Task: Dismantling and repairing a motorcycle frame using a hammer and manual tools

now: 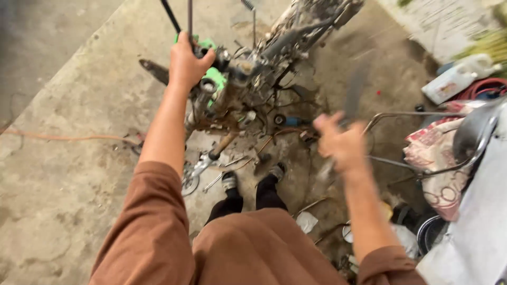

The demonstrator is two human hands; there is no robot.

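My left hand (pixel 186 64) grips the top of a stripped, dirty motorcycle frame (pixel 248 74) near its steering head, next to a green part (pixel 214 76). The bare fork tube (pixel 199 105) runs down below that hand. My right hand (pixel 340 142) is blurred in motion to the right of the frame and is closed around a long dark tool (pixel 355 92) that points upward. My feet in dark shoes (pixel 253 177) stand on the concrete below the frame.
Loose tools and a wrench (pixel 211 182) lie by my feet. A white plastic jug (pixel 457 79) and red hose (pixel 483 87) are at the right. A chrome rack (pixel 417 113), patterned cloth (pixel 435 158) and an orange cord (pixel 63 138) lie nearby.
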